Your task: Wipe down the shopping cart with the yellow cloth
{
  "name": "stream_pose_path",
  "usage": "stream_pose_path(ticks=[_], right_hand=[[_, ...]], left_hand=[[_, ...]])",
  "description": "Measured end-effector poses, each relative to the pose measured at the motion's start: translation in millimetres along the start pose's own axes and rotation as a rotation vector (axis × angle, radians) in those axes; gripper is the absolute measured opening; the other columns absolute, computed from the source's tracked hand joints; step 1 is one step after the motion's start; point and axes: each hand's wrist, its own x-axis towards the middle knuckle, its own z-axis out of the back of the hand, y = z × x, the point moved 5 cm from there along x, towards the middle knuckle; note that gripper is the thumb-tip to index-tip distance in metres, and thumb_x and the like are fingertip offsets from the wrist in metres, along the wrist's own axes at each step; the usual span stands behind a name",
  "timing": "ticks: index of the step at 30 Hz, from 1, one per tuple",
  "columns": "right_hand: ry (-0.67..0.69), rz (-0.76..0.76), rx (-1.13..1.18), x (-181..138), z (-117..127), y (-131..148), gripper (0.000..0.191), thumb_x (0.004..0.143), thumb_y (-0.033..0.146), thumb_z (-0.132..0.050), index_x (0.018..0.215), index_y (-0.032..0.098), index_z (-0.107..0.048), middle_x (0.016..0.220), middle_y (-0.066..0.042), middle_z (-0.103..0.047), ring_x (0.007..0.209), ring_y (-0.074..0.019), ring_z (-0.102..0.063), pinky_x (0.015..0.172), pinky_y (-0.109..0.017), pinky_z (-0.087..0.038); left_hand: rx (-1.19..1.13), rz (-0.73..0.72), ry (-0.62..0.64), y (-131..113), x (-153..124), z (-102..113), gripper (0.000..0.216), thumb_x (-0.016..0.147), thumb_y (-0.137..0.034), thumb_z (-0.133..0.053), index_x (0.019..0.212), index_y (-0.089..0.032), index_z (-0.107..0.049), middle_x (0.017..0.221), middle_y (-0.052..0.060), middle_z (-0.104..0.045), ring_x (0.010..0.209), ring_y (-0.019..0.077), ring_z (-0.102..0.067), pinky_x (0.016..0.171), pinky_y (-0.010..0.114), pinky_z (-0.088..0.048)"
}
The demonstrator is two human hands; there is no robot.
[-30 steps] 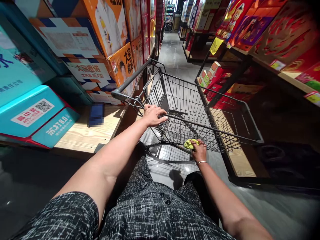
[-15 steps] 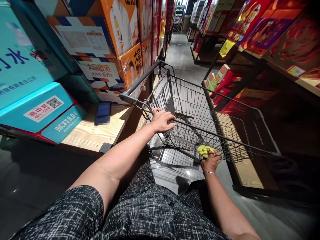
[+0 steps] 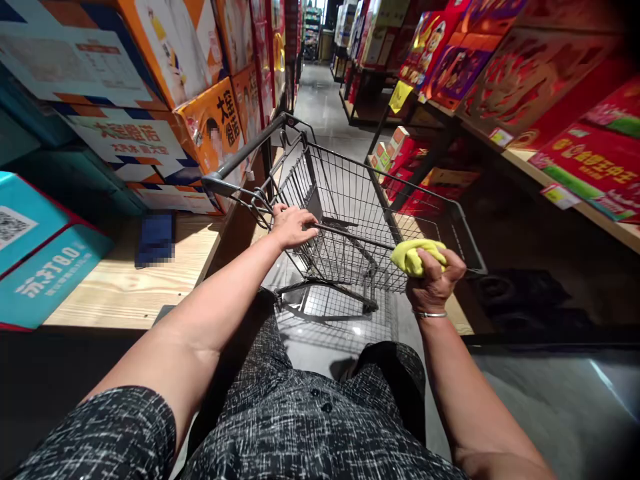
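A black wire shopping cart [image 3: 345, 173] stands turned sideways in front of me, its handle toward the left. My left hand [image 3: 295, 227] grips the top rail of the near side, close to the handle end. In my right hand [image 3: 434, 283] a crumpled yellow-green cloth [image 3: 416, 257] is bunched between the fingers. That hand is beside the near side of the cart, toward its front end; whether the cloth touches the rail I cannot tell. A bracelet circles the right wrist. Bare wire shows inside the basket.
Orange and white cartons [image 3: 205, 127] are stacked on the left. A dark blue item, partly blurred, [image 3: 155, 240] lies on a wooden shelf [image 3: 125, 287] beside a teal box [image 3: 55, 267]. Red gift boxes [image 3: 590, 153] fill the right shelves. A grey-floored aisle [image 3: 320, 93] runs ahead.
My right hand has lifted the cloth from low by the cart's side to about rail height. The view has swung right, shifting shelves and cart leftward. My left hand stays on the rail.
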Motion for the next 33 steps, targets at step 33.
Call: stream_pose_path(ticks=[33], right_hand=[[0.635, -0.280, -0.202, 51, 9, -184, 0.030, 0.069, 0.008, -0.074, 0.098, 0.017, -0.075, 0.106, -0.014, -0.066, 0.088, -0.0192, -0.059, 0.077, -0.034, -0.044]], left_hand=[[0.044, -0.012, 0.017, 17, 65, -15, 0.038, 0.087, -0.063, -0.056, 0.095, -0.031, -0.075, 0.108, 0.003, -0.077, 0.113, 0.0304, -0.056, 0.105, 0.054, -0.025]])
